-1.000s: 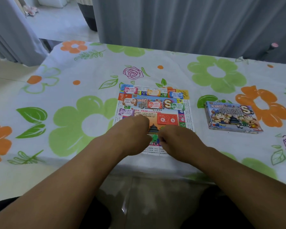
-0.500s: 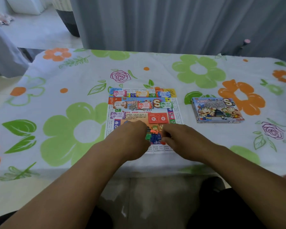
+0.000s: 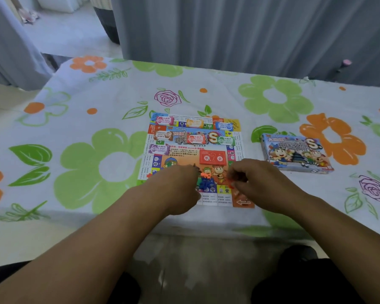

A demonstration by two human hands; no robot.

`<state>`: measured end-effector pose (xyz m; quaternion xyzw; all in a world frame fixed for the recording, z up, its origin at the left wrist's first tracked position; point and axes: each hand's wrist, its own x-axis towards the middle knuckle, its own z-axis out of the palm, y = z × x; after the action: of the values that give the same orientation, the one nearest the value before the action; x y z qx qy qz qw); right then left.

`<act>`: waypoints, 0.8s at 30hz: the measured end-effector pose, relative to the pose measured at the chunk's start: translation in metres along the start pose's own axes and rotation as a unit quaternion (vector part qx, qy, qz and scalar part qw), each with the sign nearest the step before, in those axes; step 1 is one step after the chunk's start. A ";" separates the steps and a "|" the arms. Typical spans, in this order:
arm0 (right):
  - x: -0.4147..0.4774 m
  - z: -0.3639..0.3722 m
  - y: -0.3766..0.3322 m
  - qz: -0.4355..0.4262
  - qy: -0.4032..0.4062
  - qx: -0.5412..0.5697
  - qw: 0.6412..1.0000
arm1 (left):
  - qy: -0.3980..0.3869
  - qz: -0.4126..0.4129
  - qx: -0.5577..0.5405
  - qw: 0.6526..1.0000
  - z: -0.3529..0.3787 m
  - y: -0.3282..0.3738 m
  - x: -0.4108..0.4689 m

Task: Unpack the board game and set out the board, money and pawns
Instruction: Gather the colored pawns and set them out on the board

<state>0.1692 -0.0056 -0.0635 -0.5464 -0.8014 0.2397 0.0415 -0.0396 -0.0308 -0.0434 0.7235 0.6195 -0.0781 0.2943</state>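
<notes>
The board (image 3: 185,152) lies flat in the middle of the cloth (image 3: 110,102), near your edge of the table: a thin, glossy printed square with a border of small cells and a bright cartoon centre. Seven small stacks of paper money (image 3: 164,121) sit on its far half, each a different colour, and a red card deck (image 3: 212,158) lies just nearer. A cluster of little plastic pawns (image 3: 205,178), orange, blue and green, stands on the near half between your hands.

Your left hand (image 3: 176,187) rests knuckles-up on the board, fingers curled under; I cannot tell whether they hold anything. Your right hand (image 3: 262,183) has its fingers curled, the tips pinching a small, blurred red piece (image 3: 230,182).

The box (image 3: 296,153), flat printed cardboard, lies shut to the right, well apart from the board.
</notes>
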 end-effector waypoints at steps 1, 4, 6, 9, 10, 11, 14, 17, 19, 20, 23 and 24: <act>0.002 -0.001 0.003 0.001 -0.002 -0.001 1.000 | -0.003 -0.005 0.002 1.000 0.000 -0.001 0.002; 0.005 -0.004 0.017 0.026 -0.009 0.000 1.000 | -0.010 -0.018 0.011 1.000 0.005 -0.002 0.011; 0.005 -0.004 0.026 0.037 -0.016 -0.005 0.999 | -0.012 -0.019 0.021 1.000 0.009 -0.001 0.017; 0.004 0.000 0.030 0.031 -0.032 0.002 0.999 | -0.007 -0.012 0.032 0.999 0.010 -0.002 0.024; 0.005 0.001 0.030 0.025 -0.033 0.005 0.999 | -0.002 -0.010 0.031 0.999 0.010 -0.001 0.027; 0.005 0.003 0.030 0.020 -0.033 0.004 0.999 | 0.001 -0.007 0.029 1.000 0.009 -0.001 0.030; 0.009 0.009 0.028 -0.004 -0.041 -0.027 0.999 | 0.005 -0.005 0.025 1.000 0.009 -0.002 0.035; 0.010 0.005 0.031 -0.007 -0.042 -0.067 0.997 | 0.002 0.002 0.026 1.000 0.009 -0.004 0.038; 0.009 0.002 0.036 0.004 -0.039 -0.065 0.997 | 0.001 0.004 0.029 1.000 0.010 -0.005 0.040; 0.007 0.003 0.038 0.007 -0.040 -0.063 0.997 | 0.000 0.004 0.031 1.000 0.010 -0.004 0.040; 0.006 0.008 0.039 0.004 -0.045 -0.065 0.997 | -0.005 0.003 0.036 0.999 0.010 -0.001 0.041; 0.006 0.009 0.039 0.004 -0.043 -0.069 0.997 | -0.005 0.003 0.038 0.999 0.010 0.000 0.041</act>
<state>0.1972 0.0082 -0.0895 -0.5402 -0.8149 0.2076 -0.0315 -0.0276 -0.0006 -0.0708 0.7358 0.6122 -0.1038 0.2702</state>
